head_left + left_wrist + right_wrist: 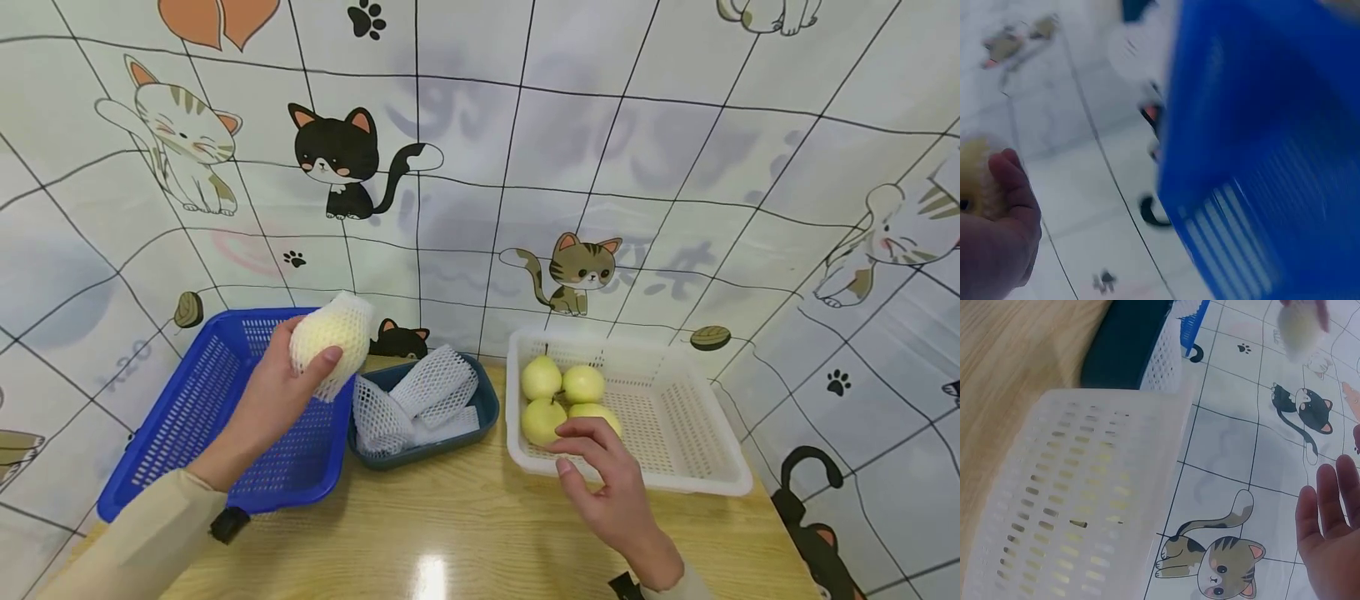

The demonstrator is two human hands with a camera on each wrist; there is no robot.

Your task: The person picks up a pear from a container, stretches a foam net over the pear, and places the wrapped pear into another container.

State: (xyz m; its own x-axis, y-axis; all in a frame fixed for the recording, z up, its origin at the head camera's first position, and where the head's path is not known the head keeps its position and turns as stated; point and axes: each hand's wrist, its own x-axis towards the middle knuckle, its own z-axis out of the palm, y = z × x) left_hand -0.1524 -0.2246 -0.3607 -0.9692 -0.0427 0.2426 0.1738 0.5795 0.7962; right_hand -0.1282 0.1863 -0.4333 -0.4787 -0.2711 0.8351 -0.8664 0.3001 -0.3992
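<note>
My left hand (277, 385) grips a pale yellow fruit in a white foam net sleeve (332, 337), held up above the right side of the blue basket (288, 467). In the left wrist view the netted fruit (974, 172) shows partly at the left edge, with fingers wrapped round it. My right hand (611, 496) holds nothing, its fingers loosely bent over the front rim of the white basket (667, 417). Its fingertips overlap the nearest of several yellow-green pears (542, 377) grouped on that basket's left side. The right wrist view shows the hand (1335, 531) with fingers spread.
Between the baskets stands a dark green tray (489, 402) with several white foam net sleeves (431, 383) in it. All three containers stand on a glossy wooden table (442, 517). A cat-patterned sheet (480, 167) rises right behind them.
</note>
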